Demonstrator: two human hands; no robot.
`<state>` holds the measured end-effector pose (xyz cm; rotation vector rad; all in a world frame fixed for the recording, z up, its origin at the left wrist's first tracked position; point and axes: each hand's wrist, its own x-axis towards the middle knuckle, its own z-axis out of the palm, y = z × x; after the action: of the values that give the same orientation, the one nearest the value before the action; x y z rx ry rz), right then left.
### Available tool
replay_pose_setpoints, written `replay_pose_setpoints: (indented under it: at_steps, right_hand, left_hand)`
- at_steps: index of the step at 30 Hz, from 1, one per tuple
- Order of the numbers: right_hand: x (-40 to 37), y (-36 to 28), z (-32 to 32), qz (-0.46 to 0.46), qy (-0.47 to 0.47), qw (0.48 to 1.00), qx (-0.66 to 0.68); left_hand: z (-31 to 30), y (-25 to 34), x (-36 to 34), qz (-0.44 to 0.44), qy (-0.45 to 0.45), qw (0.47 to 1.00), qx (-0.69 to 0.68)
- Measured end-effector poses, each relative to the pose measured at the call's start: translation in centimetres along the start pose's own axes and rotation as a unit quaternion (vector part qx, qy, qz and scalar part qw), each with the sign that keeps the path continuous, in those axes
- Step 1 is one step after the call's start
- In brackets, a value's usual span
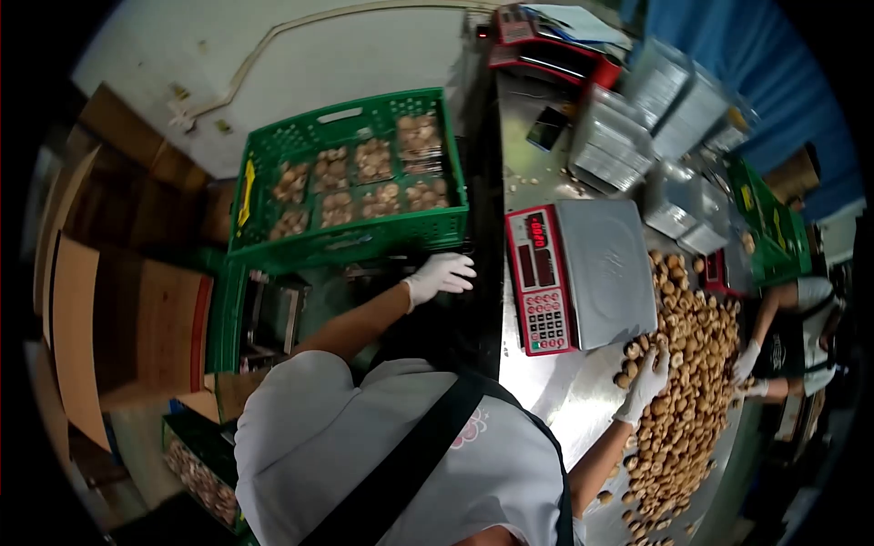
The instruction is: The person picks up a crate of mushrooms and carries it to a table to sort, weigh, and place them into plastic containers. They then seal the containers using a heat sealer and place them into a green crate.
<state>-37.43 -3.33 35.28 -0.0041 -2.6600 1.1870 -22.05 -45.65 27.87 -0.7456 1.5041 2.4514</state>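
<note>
My left hand [441, 278], in a white glove, hangs just below the near right corner of a green crate [346, 238], fingers apart and holding nothing. Inside the crate lie several clear packs of mushrooms [373, 161]. My right hand [646, 382], also gloved, is at the left edge of a large heap of loose brown mushrooms [687, 382], its fingers closed round a mushroom [659, 340]. Between my hands stands a red and grey scale [605, 264] with a lit red display and a bare plate.
Stacks of clear trays [610, 136] and a phone [546, 128] lie behind the scale on the metal table [523, 164]. At the right, another person's gloved hands [746, 361] are beside the heap. Cardboard boxes [150, 318] stand at the left; a lower crate [200, 478] holds mushrooms.
</note>
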Motion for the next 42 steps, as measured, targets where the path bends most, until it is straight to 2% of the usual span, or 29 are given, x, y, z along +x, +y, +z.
replay_pose_setpoints:
  at_steps: [2, 3, 4, 6, 7, 8, 9, 11, 12, 13, 14, 16, 17, 18, 19, 20, 21, 22, 23, 25, 26, 28, 30, 32, 33, 34, 38, 40, 42]
  right_hand:
    - [-0.8, -2.9, 0.9, -0.016, -0.014, 0.999, 0.049]
    - [-1.7, -6.6, 0.9, 0.033, -0.042, 0.997, 0.064]
    - [-1.7, -5.9, 2.1, -0.034, -0.041, 0.994, 0.096]
    - [-2.6, -9.0, 3.4, -0.071, -0.075, 0.994, 0.034]
    - [-2.8, -9.4, 4.6, -0.08, -0.099, 0.989, 0.07]
    - [-3.1, -10.6, 5.6, -0.058, -0.124, 0.988, 0.072]
    - [-3.4, -11.5, 6.9, -0.053, -0.144, 0.985, 0.078]
    - [-4.4, -14.2, 9.3, -0.061, -0.192, 0.976, 0.083]
    - [-4.8, -15.9, 10.3, -0.074, -0.223, 0.968, 0.084]
    - [-4.7, -15.7, 12.4, -0.115, -0.235, 0.963, 0.063]
    - [-5.2, -17.8, 13.8, -0.096, -0.271, 0.953, 0.091]
    - [-5.0, -19.6, 17.8, -0.103, -0.331, 0.933, 0.096]
    - [-4.7, -22.3, 18.9, -0.127, -0.343, 0.927, 0.083]
    - [-4.0, -21.4, 22.7, -0.161, -0.344, 0.919, 0.108]
    - [-3.2, -23.3, 24.5, -0.115, -0.381, 0.914, 0.082]
    - [-2.5, -24.0, 27.4, -0.094, -0.389, 0.914, 0.063]
    - [-1.9, -25.7, 29.4, -0.043, -0.415, 0.901, 0.117]
    - [-1.3, -25.8, 32.7, -0.03, -0.431, 0.89, 0.143]
    - [-0.9, -25.9, 36.2, -0.038, -0.426, 0.892, 0.148]
    - [-0.6, -26.5, 41.9, -0.061, -0.419, 0.897, 0.129]
    - [-0.5, -27.0, 43.6, -0.072, -0.414, 0.901, 0.106]
    - [0.1, -28.1, 44.7, -0.048, -0.402, 0.913, 0.043]
    - [0.6, -27.5, 45.7, -0.054, -0.363, 0.928, 0.061]
    - [0.8, -28.0, 44.9, -0.021, -0.416, 0.909, 0.005]
    - [0.4, -28.1, 45.0, -0.01, -0.38, 0.925, 0.005]
    - [0.4, -27.7, 44.9, -0.027, -0.37, 0.929, -0.01]
    - [0.2, -29.2, 38.5, -0.029, -0.388, 0.918, 0.07]
    - [0.1, -30.8, 34.7, 0.001, -0.405, 0.888, 0.217]
    - [-0.2, -31.8, 32.0, 0.051, -0.371, 0.86, 0.347]
  left_hand:
    - [-4.0, 0.6, -1.5, 0.023, 0.109, 0.994, -0.014]
    - [-6.4, 0.8, -2.4, 0.052, 0.144, 0.988, -0.015]
    - [-8.8, 1.0, -3.4, 0.081, 0.178, 0.981, -0.014]
    - [-13.0, 2.0, -5.4, 0.154, 0.312, 0.937, 0.012]
    - [-14.9, 3.1, -6.5, 0.184, 0.376, 0.906, 0.061]
    - [-17.0, 4.3, -7.5, 0.212, 0.435, 0.868, 0.11]
    - [-22.0, 3.7, -7.4, 0.26, 0.526, 0.745, 0.317]
    - [-24.8, 7.2, -9.8, 0.247, 0.601, 0.674, 0.352]
    - [-28.3, 7.7, -10.2, 0.245, 0.628, 0.618, 0.404]
    - [-29.1, 9.3, -11.3, 0.203, 0.654, 0.606, 0.404]
    - [-32.8, 9.2, -11.4, 0.2, 0.673, 0.541, 0.464]
    - [-36.6, 10.1, -12.2, 0.123, 0.688, 0.576, 0.424]
    - [-35.4, 11.8, -13.0, 0.106, 0.655, 0.656, 0.358]
    - [-37.0, 12.1, -12.6, 0.053, 0.668, 0.633, 0.387]
    - [-40.3, 11.7, -12.0, 0.055, 0.649, 0.665, 0.365]
    - [-46.3, 9.9, -10.9, 0.11, 0.63, 0.69, 0.34]
    - [-46.7, 10.8, -11.2, 0.125, 0.603, 0.723, 0.313]
    - [-46.8, 11.8, -11.4, 0.129, 0.571, 0.785, 0.204]
    - [-49.4, 11.5, -11.3, 0.152, 0.549, 0.812, 0.127]
    - [-54.9, 11.3, -11.8, 0.081, 0.455, 0.878, 0.126]
    - [-57.7, 10.0, -11.3, 0.08, 0.448, 0.889, 0.043]
    - [-50.7, 13.3, -12.5, 0.002, 0.414, 0.907, -0.081]
    - [-47.5, 14.8, -12.7, -0.012, 0.396, 0.913, -0.098]
    - [-52.9, 13.3, -12.1, 0.003, 0.423, 0.906, -0.027]
    - [-56.4, 12.9, -12.3, 0.006, 0.387, 0.922, -0.015]
    - [-46.1, 16.0, -13.1, 0.028, 0.452, 0.891, -0.034]
    - [-40.6, 21.7, -14.5, 0.059, 0.439, 0.897, -0.009]
    - [-38.6, 24.2, -15.8, 0.08, 0.426, 0.901, 0.011]
    - [-36.4, 26.8, -17.4, 0.104, 0.408, 0.906, 0.029]
